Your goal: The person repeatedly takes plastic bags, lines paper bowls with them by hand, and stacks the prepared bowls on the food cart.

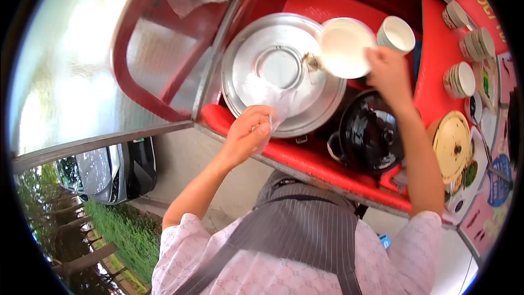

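My left hand [250, 130] is closed on a thin clear plastic bag [281, 104], which hangs over the near edge of a large round metal lid [278, 68]. With its fingers at the right rim, my right hand [382, 65] holds a white bowl [345, 47], slightly blurred, above the lid's right side. A small brownish thing [311, 62] that I cannot make out shows beside the bowl. Behind my right hand stands a stack of white cups [396, 34]. Below the bowl sits a black lidded pot [371, 131], partly behind my right forearm.
Several stacks of paper cups [459, 80] stand on the red counter [436, 65] at right. Nearer are a cream lid [452, 147] and a ladle [476, 109]. A framed clear panel [164, 60] borders the left side. A car [114, 169] is outside, lower left.
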Demonstrator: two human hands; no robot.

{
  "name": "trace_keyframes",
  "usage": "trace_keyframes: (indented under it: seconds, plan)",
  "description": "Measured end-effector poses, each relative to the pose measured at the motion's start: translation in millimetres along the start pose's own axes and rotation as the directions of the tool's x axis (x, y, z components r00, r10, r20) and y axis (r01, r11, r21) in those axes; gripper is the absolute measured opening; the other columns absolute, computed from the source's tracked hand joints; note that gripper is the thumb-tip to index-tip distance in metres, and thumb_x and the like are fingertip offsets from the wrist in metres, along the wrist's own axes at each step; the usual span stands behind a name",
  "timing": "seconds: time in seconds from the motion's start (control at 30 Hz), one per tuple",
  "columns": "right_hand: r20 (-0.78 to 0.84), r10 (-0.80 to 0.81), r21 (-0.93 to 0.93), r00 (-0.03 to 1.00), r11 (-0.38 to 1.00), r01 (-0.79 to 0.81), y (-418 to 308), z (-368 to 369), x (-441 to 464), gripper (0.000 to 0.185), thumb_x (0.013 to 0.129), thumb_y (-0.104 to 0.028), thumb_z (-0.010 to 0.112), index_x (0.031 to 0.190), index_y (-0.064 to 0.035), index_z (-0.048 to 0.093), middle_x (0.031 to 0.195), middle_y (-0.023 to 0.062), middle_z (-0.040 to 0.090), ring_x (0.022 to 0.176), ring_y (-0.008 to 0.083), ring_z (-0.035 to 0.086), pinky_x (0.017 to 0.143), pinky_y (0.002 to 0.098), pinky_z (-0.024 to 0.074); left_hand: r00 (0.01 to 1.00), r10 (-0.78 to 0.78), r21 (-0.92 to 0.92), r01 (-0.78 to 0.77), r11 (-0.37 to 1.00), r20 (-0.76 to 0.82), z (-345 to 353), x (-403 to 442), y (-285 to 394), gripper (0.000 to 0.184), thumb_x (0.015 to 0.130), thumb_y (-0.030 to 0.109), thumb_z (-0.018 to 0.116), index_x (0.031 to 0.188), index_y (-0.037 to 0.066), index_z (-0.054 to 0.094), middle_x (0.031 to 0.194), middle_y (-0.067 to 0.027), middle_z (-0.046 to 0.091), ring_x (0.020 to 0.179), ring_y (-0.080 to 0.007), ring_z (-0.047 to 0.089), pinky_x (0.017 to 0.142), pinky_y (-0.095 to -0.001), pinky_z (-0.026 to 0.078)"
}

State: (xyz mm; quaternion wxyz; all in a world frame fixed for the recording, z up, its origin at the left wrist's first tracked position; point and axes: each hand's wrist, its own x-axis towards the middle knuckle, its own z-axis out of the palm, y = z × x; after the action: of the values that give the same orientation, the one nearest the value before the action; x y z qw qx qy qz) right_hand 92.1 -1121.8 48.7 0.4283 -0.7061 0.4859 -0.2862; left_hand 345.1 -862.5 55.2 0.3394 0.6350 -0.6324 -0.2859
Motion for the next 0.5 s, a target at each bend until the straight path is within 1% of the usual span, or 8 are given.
trace_keyframes:
  seconds: [0.03, 0.07, 0.1, 0.17, 0.2, 0.3, 0.4, 0.5]
  plan:
    - [0.075, 0.039, 0.069, 0.996, 0.997, -0.044, -15, 26, -16, 0.039, 0.096, -0.027, 0.062, 0.075, 0.0048, 0.062, 0.063, 0.0062, 0.060, 0.053, 0.0128, 0.059, 0.048, 0.0307, 0.0471, 0.979, -0.197, -0.408, 0.204, 0.890, 0.059, 3, -8, -2, 0.019, 0.096, 0.018, 0.060, 0.088, 0.002, 0.060, 0.114, -0.0164, 0.066, 0.108, -0.0295, 0.061, 0.094, -0.0403, 0.045]
    - [0.142, 0.060, 0.043, 0.988, 0.997, -0.067, -20, 49, -26, 0.041, 0.097, -0.030, 0.061, 0.076, 0.0058, 0.063, 0.064, 0.0068, 0.061, 0.053, 0.0134, 0.059, 0.048, 0.0309, 0.0478, 0.918, -0.346, -0.720, 0.373, 0.586, 0.194, 5, -15, -4, 0.022, 0.099, 0.021, 0.058, 0.093, 0.000, 0.062, 0.122, -0.0177, 0.066, 0.112, -0.0285, 0.062, 0.097, -0.0402, 0.046]
    - [0.206, 0.083, 0.018, 0.975, 0.996, -0.088, -23, 68, -33, 0.044, 0.097, -0.032, 0.061, 0.077, 0.0067, 0.064, 0.066, 0.0074, 0.062, 0.052, 0.0139, 0.059, 0.048, 0.0312, 0.0485, 0.915, -0.342, -0.729, 0.383, 0.568, 0.214, 3, -20, -1, 0.022, 0.099, 0.021, 0.058, 0.093, 0.000, 0.062, 0.122, -0.0177, 0.066, 0.112, -0.0285, 0.062, 0.097, -0.0402, 0.046]
    - [0.306, 0.215, 0.084, 0.928, 0.964, -0.251, -36, 93, -52, 0.050, 0.098, -0.040, 0.060, 0.083, 0.0070, 0.066, 0.071, 0.0090, 0.066, 0.055, 0.0147, 0.061, 0.052, 0.0312, 0.0504, 0.851, -0.398, -0.884, 0.436, 0.170, 0.343, -10, -24, 7, 0.030, 0.102, 0.024, 0.055, 0.104, -0.005, 0.064, 0.130, -0.0217, 0.063, 0.114, -0.0301, 0.064, 0.100, -0.0425, 0.049]
    - [0.343, 0.223, 0.151, 0.912, 0.946, -0.288, -37, 97, -64, 0.052, 0.098, -0.043, 0.060, 0.086, 0.0066, 0.068, 0.076, 0.0092, 0.068, 0.061, 0.0145, 0.063, 0.057, 0.0304, 0.0517, 0.863, -0.359, -0.881, 0.438, 0.182, 0.355, -16, -29, 2, 0.036, 0.101, 0.023, 0.055, 0.114, -0.010, 0.060, 0.126, -0.0248, 0.065, 0.111, -0.0344, 0.066, 0.100, -0.0450, 0.051]
    - [0.415, 0.201, 0.285, 0.887, 0.897, -0.337, -37, 103, -105, 0.055, 0.099, -0.049, 0.059, 0.096, 0.0051, 0.070, 0.087, 0.0078, 0.070, 0.076, 0.0124, 0.065, 0.068, 0.0274, 0.0526, 0.870, -0.319, -0.894, 0.431, 0.122, 0.376, -32, -45, -8, 0.038, 0.102, 0.025, 0.054, 0.116, -0.010, 0.059, 0.125, -0.0249, 0.065, 0.111, -0.0351, 0.066, 0.098, -0.0448, 0.052]
    - [0.545, 0.088, 0.408, 0.834, 0.841, -0.355, -49, 103, -152, 0.047, 0.098, -0.042, 0.064, 0.105, 0.0044, 0.068, 0.089, 0.0046, 0.069, 0.078, 0.0103, 0.063, 0.069, 0.0258, 0.0512, 0.866, -0.257, -0.885, 0.460, 0.071, 0.430, -47, -48, -2, 0.040, 0.101, 0.027, 0.054, 0.117, -0.009, 0.058, 0.123, -0.0280, 0.064, 0.109, -0.0368, 0.066, 0.090, -0.0470, 0.056]
    - [0.598, 0.065, 0.495, 0.799, 0.754, -0.432, -72, 105, -179, 0.029, 0.096, -0.023, 0.069, 0.107, 0.0037, 0.065, 0.088, 0.0043, 0.068, 0.070, 0.0094, 0.061, 0.063, 0.0254, 0.0496, 0.850, -0.288, -0.865, 0.488, 0.119, 0.440, -50, -54, -34, 0.039, 0.101, 0.028, 0.054, 0.119, -0.006, 0.057, 0.123, -0.0331, 0.062, 0.113, -0.0433, 0.064, 0.084, -0.0526, 0.059]
